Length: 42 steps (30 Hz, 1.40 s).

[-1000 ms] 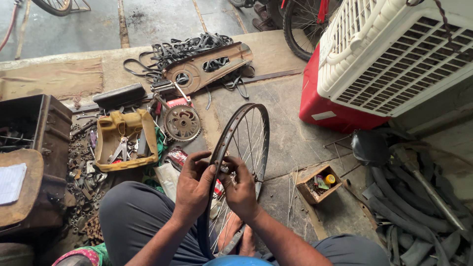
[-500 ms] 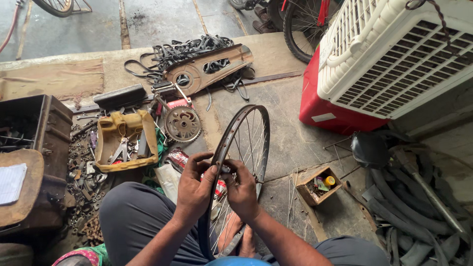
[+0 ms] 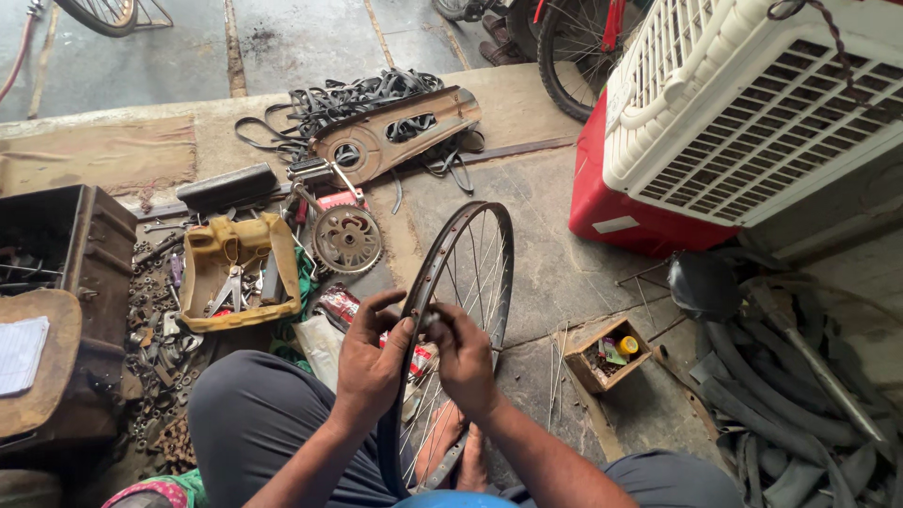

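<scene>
Your left hand (image 3: 372,353) is closed around the near rim of the bicycle wheel (image 3: 461,310), which stands upright on the stone floor (image 3: 555,273) between your knees. Your right hand (image 3: 461,357) pinches the spokes just inside the rim, fingers curled. A yellow tool tray (image 3: 237,273) and a chainring (image 3: 347,239) lie to the left.

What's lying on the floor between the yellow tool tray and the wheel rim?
In the head view, a round toothed sprocket lies between the tray and the rim.

Dark wheel rim (image 3: 442,273), yellow tray (image 3: 193,282), red-based, perhaps cream cooler (image 3: 752,122).
</scene>
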{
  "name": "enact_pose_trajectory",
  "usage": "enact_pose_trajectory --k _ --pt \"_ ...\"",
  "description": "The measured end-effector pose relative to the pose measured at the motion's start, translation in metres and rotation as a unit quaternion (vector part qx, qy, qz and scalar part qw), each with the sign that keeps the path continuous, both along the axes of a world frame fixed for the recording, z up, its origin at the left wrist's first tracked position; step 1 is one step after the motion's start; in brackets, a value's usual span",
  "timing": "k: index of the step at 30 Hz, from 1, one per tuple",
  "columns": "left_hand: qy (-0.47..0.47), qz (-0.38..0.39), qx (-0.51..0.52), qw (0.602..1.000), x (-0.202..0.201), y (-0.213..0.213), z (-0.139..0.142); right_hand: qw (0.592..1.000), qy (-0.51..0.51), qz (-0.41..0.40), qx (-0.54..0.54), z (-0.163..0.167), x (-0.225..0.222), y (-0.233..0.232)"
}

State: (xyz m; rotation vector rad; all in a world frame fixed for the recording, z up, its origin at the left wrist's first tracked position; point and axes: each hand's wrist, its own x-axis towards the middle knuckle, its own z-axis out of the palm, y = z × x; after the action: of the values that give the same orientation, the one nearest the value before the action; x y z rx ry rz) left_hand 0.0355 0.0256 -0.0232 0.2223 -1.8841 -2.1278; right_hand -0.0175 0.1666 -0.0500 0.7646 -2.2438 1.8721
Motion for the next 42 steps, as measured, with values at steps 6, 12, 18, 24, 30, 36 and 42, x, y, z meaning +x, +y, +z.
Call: enact_pose_trajectory --k 6,12,18,24,30,36,42 --pt "0.089 -0.059 0.061 0.992 -0.006 -0.001 0.002 0.983 -0.17 0.0 -0.072 -0.001 -0.018 -0.009" --pt "0.036 -0.029 0.066 0.997 -0.001 -0.002 0.0 0.997 0.053 0.048 -0.035 -0.003 0.004 -0.001" --pt "0.037 -0.007 0.011 0.999 -0.005 -0.001 0.002 0.988 -0.153 -0.009 0.004 0.004 -0.017 -0.004" --pt "0.068 -0.03 0.038 0.996 -0.006 -0.002 -0.001 0.992 -0.072 0.023 -0.097 0.002 -0.006 -0.008" --pt "0.017 0.008 0.021 1.0 -0.004 -0.001 -0.005 1.0 0.014 0.005 -0.007 0.004 -0.002 -0.003" --pt "0.073 -0.041 0.04 0.996 -0.006 -0.002 0.002 0.988 -0.152 -0.021 -0.018 0.004 -0.019 -0.009" --pt "0.038 -0.017 0.062 0.997 -0.004 -0.001 0.002 0.996 0.08 0.032 -0.023 0.0 0.004 -0.005"
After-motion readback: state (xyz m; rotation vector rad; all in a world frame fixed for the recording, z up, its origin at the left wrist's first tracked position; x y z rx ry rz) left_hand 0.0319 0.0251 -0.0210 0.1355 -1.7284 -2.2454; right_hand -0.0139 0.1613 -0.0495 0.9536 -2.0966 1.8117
